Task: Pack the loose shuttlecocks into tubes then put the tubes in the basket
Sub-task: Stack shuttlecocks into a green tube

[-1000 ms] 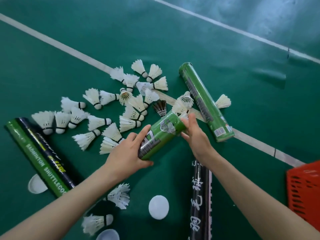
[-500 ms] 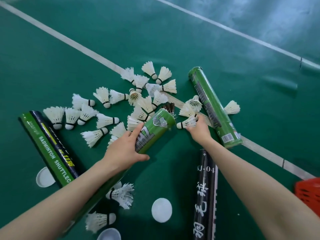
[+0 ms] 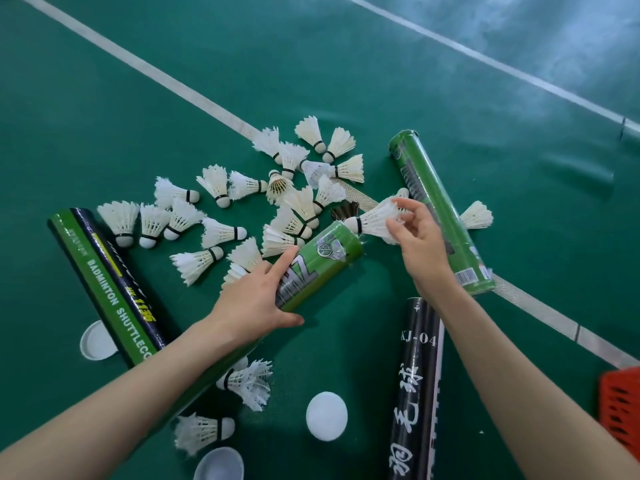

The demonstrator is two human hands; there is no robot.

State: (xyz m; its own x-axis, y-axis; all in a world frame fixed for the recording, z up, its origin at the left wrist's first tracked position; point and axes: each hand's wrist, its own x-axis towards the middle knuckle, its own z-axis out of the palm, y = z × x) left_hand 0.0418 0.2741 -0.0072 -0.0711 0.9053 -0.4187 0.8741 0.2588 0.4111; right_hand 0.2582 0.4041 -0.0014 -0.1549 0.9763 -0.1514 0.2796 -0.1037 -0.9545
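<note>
Several tubes lie on the green court floor [image 3: 138, 98]. One, the green tube [image 3: 322, 261], is raised at its open end. The left hand [image 3: 256, 299] has its grip wrapped round the barrel, with the index finger laid along it. It looks like light, stiff card under glossy film, so probably slick and easy to dent. A hold round the barrel suits it.

The right hand [image 3: 420, 237] pinches a white shuttlecock [image 3: 372, 221] by its feather skirt, the cork nose just at the tube's mouth. Feathers weigh almost nothing and snap easily, so a loose grip low on the skirt seems safest.

Many loose shuttlecocks [image 3: 221, 233] lie beside the white line [image 3: 173, 81]. The floor is smooth sports vinyl in an indoor hall, and light shines on its far part. The orange basket [image 3: 620, 410] sits well apart from them, and a white cap [image 3: 326, 415] lies near the black tube [image 3: 415, 393].
</note>
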